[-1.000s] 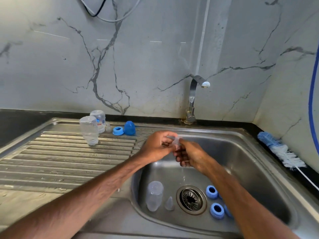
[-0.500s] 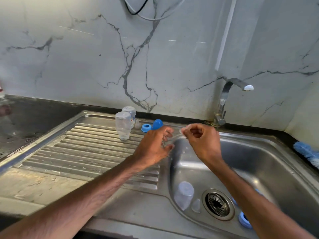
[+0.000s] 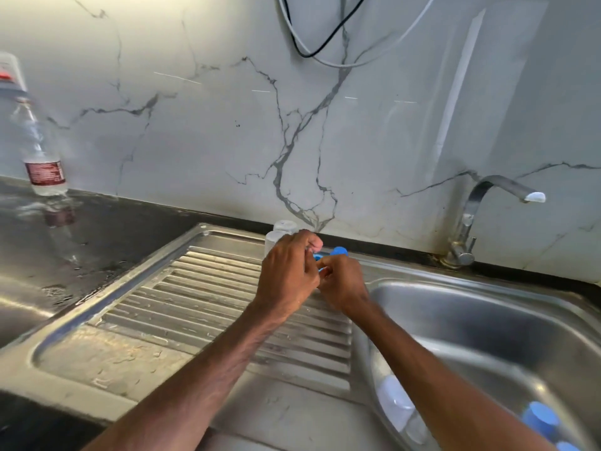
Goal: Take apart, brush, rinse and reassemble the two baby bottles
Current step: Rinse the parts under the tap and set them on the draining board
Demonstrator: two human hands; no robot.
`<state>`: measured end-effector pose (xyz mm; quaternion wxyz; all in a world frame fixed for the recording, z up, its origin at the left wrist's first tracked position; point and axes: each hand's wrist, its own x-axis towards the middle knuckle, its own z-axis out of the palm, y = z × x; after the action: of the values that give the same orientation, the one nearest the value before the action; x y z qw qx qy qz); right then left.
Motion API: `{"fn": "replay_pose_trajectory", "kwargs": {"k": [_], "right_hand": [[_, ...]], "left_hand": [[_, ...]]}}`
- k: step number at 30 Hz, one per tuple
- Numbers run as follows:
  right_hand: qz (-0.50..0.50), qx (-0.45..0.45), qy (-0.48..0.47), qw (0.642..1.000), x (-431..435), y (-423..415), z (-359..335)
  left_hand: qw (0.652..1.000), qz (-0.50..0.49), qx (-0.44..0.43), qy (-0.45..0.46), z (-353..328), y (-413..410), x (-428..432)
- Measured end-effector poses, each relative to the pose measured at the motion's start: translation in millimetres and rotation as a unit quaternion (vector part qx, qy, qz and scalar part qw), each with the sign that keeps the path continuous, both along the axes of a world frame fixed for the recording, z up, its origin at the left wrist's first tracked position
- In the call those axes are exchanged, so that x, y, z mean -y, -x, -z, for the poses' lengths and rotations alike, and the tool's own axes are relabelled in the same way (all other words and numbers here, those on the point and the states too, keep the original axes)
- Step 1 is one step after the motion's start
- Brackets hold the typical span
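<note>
Both forearms reached forward from the lower edge and met to the left of the faucet [image 3: 468, 222], above the back of the ribbed drainboard [image 3: 201, 307]. The left hand [image 3: 287, 275] showed its back to the camera, with its fingers curled inward and its thumb raised at the top. The right hand [image 3: 341, 283] touched it, fingers also curled tight. A blue piece [image 3: 323, 271] showed as a sliver in the gap between them, but whether either hand gripped it, or anything else, could not be told.

Just behind the hands, still left of the faucet, a domed blue cap [image 3: 340, 251] peeked above the right knuckles. Two clear bottle bodies [image 3: 283, 226] were mostly covered by the left hand. Below the faucet, in the sink basin [image 3: 487, 320], a clear part [image 3: 395, 402] lay blurred beside the right forearm, and blue rings [image 3: 540, 418] were cut off by the frame's lower edge. Far left of the faucet, a plastic water bottle [image 3: 40, 157] stood smeared by motion.
</note>
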<state>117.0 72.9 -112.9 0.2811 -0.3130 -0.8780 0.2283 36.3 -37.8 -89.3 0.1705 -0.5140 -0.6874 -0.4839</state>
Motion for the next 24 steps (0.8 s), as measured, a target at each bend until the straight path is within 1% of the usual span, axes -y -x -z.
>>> {"fn": "replay_pose_trajectory", "kwargs": {"k": [4, 8, 12, 15, 17, 20, 22, 24], "right_hand": [[-0.001, -0.005, -0.02, 1.0, -0.2, 16.5, 4.4], [-0.001, -0.023, -0.031, 0.999, -0.8, 26.3, 3.5], [-0.004, -0.073, -0.014, 0.997, 2.2, 25.2, 4.0], [-0.009, -0.081, 0.04, 0.996, 0.1, 18.6, 1.2], [-0.006, -0.065, 0.067, 0.996, -4.7, 6.2, -4.4], [0.006, -0.11, 0.134, 0.985, -16.1, -29.5, -14.9], [0.016, -0.131, 0.138, 0.982, -24.4, -67.9, -21.9], [0.031, -0.109, 0.125, 0.986, -35.6, -111.9, -23.6]], "left_hand": [[0.999, 0.001, -0.014, 0.048, 9.9, -1.6, -3.6], [0.999, -0.024, -0.002, 0.045, 11.6, 1.1, -6.3], [0.998, -0.03, 0.008, 0.049, 13.9, -1.1, -8.8], [0.998, -0.031, 0.012, 0.056, 15.4, -2.8, -9.6], [0.998, -0.023, 0.013, 0.057, 16.0, -4.3, -10.6], [0.998, 0.008, 0.013, 0.067, 19.0, -10.0, -12.5], [0.996, 0.032, 0.017, 0.079, 22.1, -17.8, -14.5], [0.994, 0.058, 0.017, 0.095, 24.9, -28.1, -19.1]]}}
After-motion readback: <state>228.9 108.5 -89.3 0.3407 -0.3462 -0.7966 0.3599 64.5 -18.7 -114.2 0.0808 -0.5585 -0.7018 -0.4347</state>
